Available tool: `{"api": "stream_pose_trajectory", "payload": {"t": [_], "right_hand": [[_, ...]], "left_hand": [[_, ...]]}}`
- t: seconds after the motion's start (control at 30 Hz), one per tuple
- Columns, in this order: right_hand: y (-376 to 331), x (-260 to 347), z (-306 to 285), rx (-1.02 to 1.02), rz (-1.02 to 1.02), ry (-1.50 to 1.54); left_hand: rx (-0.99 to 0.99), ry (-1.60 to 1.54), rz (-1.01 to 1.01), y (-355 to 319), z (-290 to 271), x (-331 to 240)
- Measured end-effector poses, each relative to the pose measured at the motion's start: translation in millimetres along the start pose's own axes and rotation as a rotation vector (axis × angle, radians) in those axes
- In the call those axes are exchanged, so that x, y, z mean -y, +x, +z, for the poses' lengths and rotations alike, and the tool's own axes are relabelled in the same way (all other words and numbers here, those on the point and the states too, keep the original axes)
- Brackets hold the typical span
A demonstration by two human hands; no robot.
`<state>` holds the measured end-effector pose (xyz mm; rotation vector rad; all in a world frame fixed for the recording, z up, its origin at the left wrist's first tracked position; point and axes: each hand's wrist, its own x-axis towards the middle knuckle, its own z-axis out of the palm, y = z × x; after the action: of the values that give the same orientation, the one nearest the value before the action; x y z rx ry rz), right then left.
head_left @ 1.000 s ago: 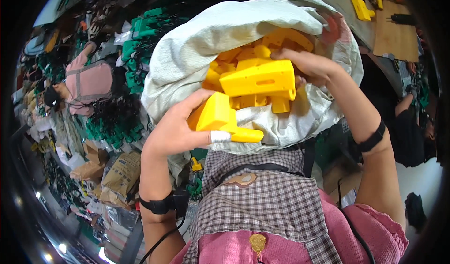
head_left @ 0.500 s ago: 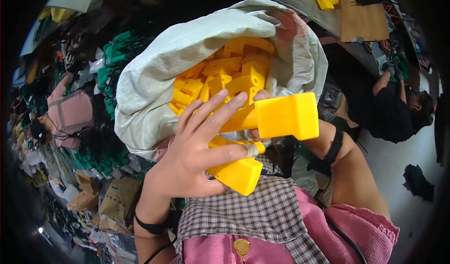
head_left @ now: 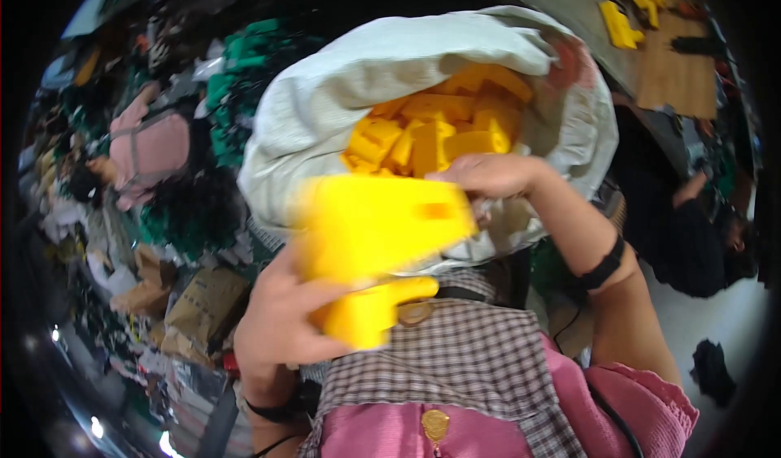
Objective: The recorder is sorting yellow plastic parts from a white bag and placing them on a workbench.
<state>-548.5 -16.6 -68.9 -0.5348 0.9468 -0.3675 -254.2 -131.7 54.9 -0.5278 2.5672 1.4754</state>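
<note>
My left hand [head_left: 281, 316] is closed round yellow plastic parts, its thumb and fingers reaching about their left side. The larger yellow plastic part [head_left: 382, 226] is blocky, smeared by motion, with a small recess near its right end. Below it a smaller yellow piece [head_left: 362, 311] with a rounded peg shows; whether the two are joined I cannot tell. At the larger part's right end, my right hand [head_left: 496, 177] has curled fingers against its upper edge, fingertips partly hidden. Behind both hands the white woven sack [head_left: 325, 80] gapes, with several similar yellow parts [head_left: 431, 137] piled inside.
At the upper right, a bench holds more yellow parts [head_left: 622, 27] and a brown board [head_left: 671, 76]. One person in dark clothes [head_left: 675, 222] is at the right, another in pink [head_left: 150, 149] at the left. Green parts [head_left: 236, 67] and brown bags [head_left: 207, 303] lie left of the sack.
The yellow parts have moved left and turned, the larger one now over the left hand's fingers. My right hand shows more plainly by the sack mouth. The whole view has shifted.
</note>
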Motion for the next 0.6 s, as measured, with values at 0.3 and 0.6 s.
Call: {"api": "stream_pose_trajectory", "payload": {"t": [0.3, 0.6], "right_hand": [[103.4, 13.0, -25.2, -0.636, -0.242, -0.740], [157.5, 14.0, 16.4, -0.759, -0.061, -0.925]], "left_hand": [[-0.387, -0.580, -1.414, -353.2, 70.1, 143.2], [-0.265, -0.657, -0.841, -198.2, 2.4, 105.2]]}}
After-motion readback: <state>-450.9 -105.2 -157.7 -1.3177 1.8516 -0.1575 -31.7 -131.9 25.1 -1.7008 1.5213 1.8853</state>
